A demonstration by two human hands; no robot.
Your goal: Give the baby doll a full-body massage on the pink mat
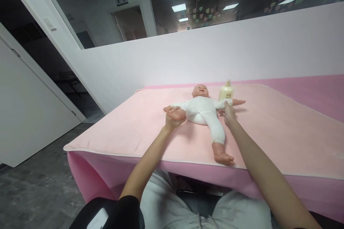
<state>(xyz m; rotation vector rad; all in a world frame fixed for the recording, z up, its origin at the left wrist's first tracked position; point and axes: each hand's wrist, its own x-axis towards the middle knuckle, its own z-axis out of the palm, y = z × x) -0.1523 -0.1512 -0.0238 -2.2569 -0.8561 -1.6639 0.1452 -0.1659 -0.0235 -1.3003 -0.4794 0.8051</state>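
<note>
A baby doll (202, 106) with a white cloth body lies on its back, its head away from me. My left hand (172, 121) is closed around one of the doll's feet (176, 113), which is lifted toward the doll's outstretched hand; my fingers are partly hidden behind it. With thumb on top, my right hand (229, 111) grips the doll's other arm (220, 104) at the sleeve. The doll's other leg (217, 128) stretches toward me, its bare foot near the front edge. Just behind the gripped arm stands a pale yellow pump bottle (226, 91).
A peach-pink mat (115, 125) covers the table over a brighter pink cloth (88, 171). Behind it rises a white wall (174, 57) with a window (220, 0) above. A white door (32, 107) and grey floor (48, 182) are at left.
</note>
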